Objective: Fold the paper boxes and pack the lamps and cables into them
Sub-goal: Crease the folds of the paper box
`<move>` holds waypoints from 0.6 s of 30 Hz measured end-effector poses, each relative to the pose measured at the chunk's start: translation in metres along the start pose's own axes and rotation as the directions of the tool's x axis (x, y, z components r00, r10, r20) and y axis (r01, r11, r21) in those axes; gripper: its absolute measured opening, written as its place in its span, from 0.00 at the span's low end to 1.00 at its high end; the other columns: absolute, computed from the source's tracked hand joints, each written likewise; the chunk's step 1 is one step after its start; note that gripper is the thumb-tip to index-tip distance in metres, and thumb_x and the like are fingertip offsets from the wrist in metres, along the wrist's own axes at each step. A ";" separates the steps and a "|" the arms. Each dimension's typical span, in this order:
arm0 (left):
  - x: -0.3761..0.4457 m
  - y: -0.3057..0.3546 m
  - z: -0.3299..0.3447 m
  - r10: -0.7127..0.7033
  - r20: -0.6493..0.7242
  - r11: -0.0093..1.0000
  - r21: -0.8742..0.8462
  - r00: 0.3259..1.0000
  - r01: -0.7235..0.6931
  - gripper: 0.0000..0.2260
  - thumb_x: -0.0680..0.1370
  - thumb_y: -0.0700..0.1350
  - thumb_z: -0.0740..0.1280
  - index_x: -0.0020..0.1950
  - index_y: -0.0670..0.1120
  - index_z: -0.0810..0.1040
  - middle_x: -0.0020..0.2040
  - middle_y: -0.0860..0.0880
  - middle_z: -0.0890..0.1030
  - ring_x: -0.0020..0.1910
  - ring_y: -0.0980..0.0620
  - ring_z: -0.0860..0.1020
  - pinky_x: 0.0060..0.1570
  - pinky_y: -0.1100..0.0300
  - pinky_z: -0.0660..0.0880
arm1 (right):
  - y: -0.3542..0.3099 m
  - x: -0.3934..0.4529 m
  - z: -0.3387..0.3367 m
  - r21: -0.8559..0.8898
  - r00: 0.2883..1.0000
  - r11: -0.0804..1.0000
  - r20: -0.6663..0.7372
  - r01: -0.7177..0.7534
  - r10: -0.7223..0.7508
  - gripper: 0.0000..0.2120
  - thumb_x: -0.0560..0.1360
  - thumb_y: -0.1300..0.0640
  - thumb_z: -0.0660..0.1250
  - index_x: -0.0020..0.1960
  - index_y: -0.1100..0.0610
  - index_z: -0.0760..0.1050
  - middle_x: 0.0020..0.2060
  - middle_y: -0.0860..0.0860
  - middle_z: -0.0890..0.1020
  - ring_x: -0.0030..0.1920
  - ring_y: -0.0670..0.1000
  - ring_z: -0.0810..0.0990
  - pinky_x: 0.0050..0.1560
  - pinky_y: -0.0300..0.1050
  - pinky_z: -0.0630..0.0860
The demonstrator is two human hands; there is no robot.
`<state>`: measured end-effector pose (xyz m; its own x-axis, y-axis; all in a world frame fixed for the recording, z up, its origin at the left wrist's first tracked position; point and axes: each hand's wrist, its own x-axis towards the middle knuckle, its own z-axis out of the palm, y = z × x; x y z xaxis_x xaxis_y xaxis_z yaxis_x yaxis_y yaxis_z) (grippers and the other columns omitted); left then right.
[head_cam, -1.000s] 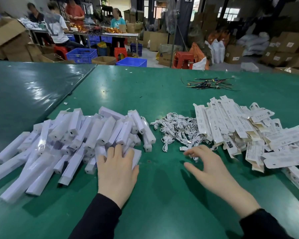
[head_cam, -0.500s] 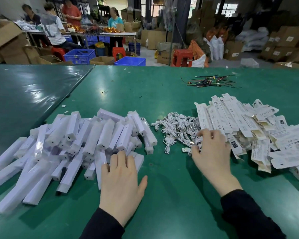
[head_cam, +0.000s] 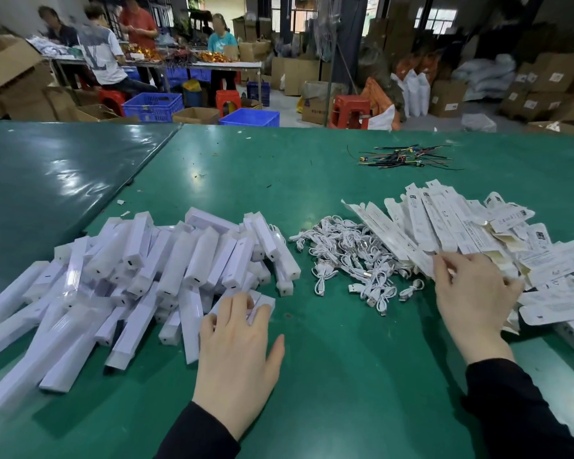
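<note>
Head view. Left hand flat on green table surface, fingers straight, fingertips resting on nearest white rectangular plastic lamps; lamp heap spreads left of and beyond fingers. Right hand on near edge of pile of flat white printed paper boxes, fingers curled onto pile; whether one is pinched, cannot tell. Heap of coiled white cables just left of right fingers, between both piles.

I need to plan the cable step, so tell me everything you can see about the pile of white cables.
The pile of white cables lies on the green table, between the lamps and the flat paper boxes. They are short, thin, coiled cords with USB plugs, loosely tangled. Neither hand plainly touches them.
</note>
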<state>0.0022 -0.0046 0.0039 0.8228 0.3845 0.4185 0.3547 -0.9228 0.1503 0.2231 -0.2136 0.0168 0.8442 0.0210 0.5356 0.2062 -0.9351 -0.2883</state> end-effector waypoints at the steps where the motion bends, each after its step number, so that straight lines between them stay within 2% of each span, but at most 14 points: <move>1: 0.001 0.000 -0.001 0.004 -0.035 1.000 -0.022 0.999 -0.005 0.14 0.65 0.48 0.78 0.46 0.45 0.81 0.46 0.46 0.76 0.44 0.43 0.76 0.39 0.51 0.71 | 0.000 0.000 -0.001 -0.003 1.000 1.000 0.028 -0.003 0.003 0.18 0.79 0.43 0.61 0.55 0.54 0.82 0.48 0.57 0.83 0.49 0.59 0.78 0.57 0.55 0.62; 3: 0.001 -0.001 -0.001 -0.001 -0.089 0.998 -0.068 0.996 -0.006 0.13 0.66 0.46 0.78 0.47 0.46 0.81 0.47 0.47 0.77 0.45 0.42 0.76 0.40 0.51 0.70 | -0.003 -0.002 -0.002 -0.036 0.995 0.999 0.097 0.003 0.000 0.22 0.77 0.38 0.62 0.55 0.55 0.81 0.49 0.56 0.83 0.50 0.58 0.78 0.56 0.54 0.62; 4: 0.001 -0.001 -0.002 -0.003 -0.110 0.996 -0.087 0.994 -0.006 0.13 0.67 0.46 0.78 0.48 0.46 0.81 0.47 0.47 0.77 0.46 0.42 0.76 0.40 0.51 0.70 | -0.004 -0.003 -0.002 -0.058 0.994 0.998 0.113 0.018 -0.012 0.21 0.77 0.38 0.63 0.55 0.55 0.81 0.49 0.56 0.83 0.51 0.58 0.78 0.57 0.54 0.62; 7: 0.001 0.000 -0.004 -0.014 -0.147 0.991 -0.133 0.989 -0.006 0.11 0.69 0.45 0.76 0.49 0.47 0.81 0.48 0.48 0.77 0.47 0.43 0.75 0.42 0.50 0.70 | -0.005 -0.004 -0.005 -0.057 0.998 0.997 0.045 0.045 -0.042 0.15 0.79 0.47 0.64 0.53 0.56 0.82 0.47 0.56 0.84 0.52 0.59 0.77 0.57 0.54 0.61; 8: 0.001 0.000 -0.004 -0.020 -0.160 0.988 -0.155 0.987 -0.005 0.10 0.70 0.46 0.76 0.49 0.47 0.81 0.49 0.48 0.76 0.48 0.44 0.75 0.42 0.50 0.70 | -0.005 -0.003 -0.007 0.011 0.999 0.999 0.018 0.035 -0.036 0.13 0.79 0.48 0.65 0.52 0.57 0.82 0.47 0.56 0.84 0.52 0.59 0.77 0.57 0.55 0.62; 9: 0.001 0.000 -0.006 -0.028 -0.174 0.983 -0.186 0.984 -0.005 0.09 0.72 0.46 0.74 0.50 0.47 0.81 0.49 0.49 0.76 0.48 0.44 0.75 0.43 0.50 0.70 | -0.005 -0.003 -0.011 0.151 1.000 0.988 0.006 0.009 -0.010 0.12 0.79 0.49 0.65 0.51 0.56 0.82 0.46 0.55 0.84 0.50 0.59 0.78 0.58 0.55 0.63; 10: 0.001 0.001 -0.007 -0.041 -0.178 0.972 -0.234 0.983 -0.001 0.08 0.74 0.48 0.72 0.51 0.47 0.81 0.50 0.49 0.76 0.49 0.45 0.75 0.44 0.50 0.70 | -0.008 -0.004 -0.018 0.355 0.999 0.934 0.012 -0.033 0.031 0.10 0.79 0.50 0.66 0.49 0.55 0.82 0.44 0.53 0.84 0.48 0.55 0.79 0.57 0.54 0.68; 12: 0.002 0.003 -0.012 -0.090 -0.141 0.910 -0.414 0.986 0.024 0.12 0.75 0.54 0.65 0.53 0.49 0.80 0.51 0.52 0.77 0.51 0.49 0.75 0.49 0.51 0.71 | -0.021 -0.013 -0.035 0.731 0.995 0.675 0.065 -0.102 0.080 0.06 0.78 0.52 0.68 0.43 0.49 0.81 0.39 0.46 0.84 0.40 0.45 0.79 0.47 0.43 0.75; 14: 0.002 0.005 -0.016 -0.168 -0.036 0.739 -0.666 0.985 0.101 0.16 0.74 0.59 0.64 0.56 0.51 0.78 0.53 0.56 0.78 0.55 0.55 0.75 0.55 0.58 0.71 | -0.042 -0.036 -0.052 0.886 0.984 0.441 0.175 -0.145 -0.029 0.05 0.75 0.52 0.70 0.41 0.47 0.82 0.35 0.44 0.83 0.34 0.41 0.76 0.38 0.32 0.73; 15: 0.003 0.007 -0.020 -0.213 0.047 0.582 -0.797 0.976 0.165 0.19 0.72 0.61 0.66 0.58 0.52 0.77 0.55 0.57 0.79 0.58 0.56 0.76 0.57 0.61 0.71 | -0.052 -0.049 -0.056 0.912 0.956 0.362 0.258 -0.194 -0.139 0.04 0.73 0.52 0.71 0.40 0.48 0.82 0.34 0.45 0.83 0.34 0.40 0.76 0.37 0.30 0.72; 16: 0.004 0.008 -0.024 -0.230 0.153 0.360 -0.904 0.961 0.230 0.24 0.69 0.62 0.69 0.60 0.52 0.76 0.57 0.56 0.80 0.59 0.56 0.77 0.58 0.62 0.72 | -0.061 -0.061 -0.057 0.911 0.898 0.312 0.355 -0.270 -0.259 0.04 0.70 0.52 0.70 0.39 0.50 0.83 0.33 0.45 0.83 0.33 0.40 0.76 0.36 0.29 0.72; 18: 0.006 0.004 -0.028 -0.142 0.303 -0.140 -0.949 0.942 0.284 0.31 0.67 0.59 0.75 0.66 0.48 0.73 0.62 0.48 0.81 0.62 0.50 0.78 0.58 0.59 0.76 | -0.074 -0.079 -0.054 0.832 0.698 0.271 0.554 -0.484 -0.453 0.06 0.68 0.53 0.69 0.39 0.54 0.84 0.31 0.46 0.81 0.32 0.41 0.76 0.35 0.30 0.72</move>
<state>-0.0037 -0.0065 0.0320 0.8595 0.5009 0.1020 -0.2374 0.2144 0.9475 0.1142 -0.1650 0.0390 0.7703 0.6344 0.0647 0.0585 0.0307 -0.9978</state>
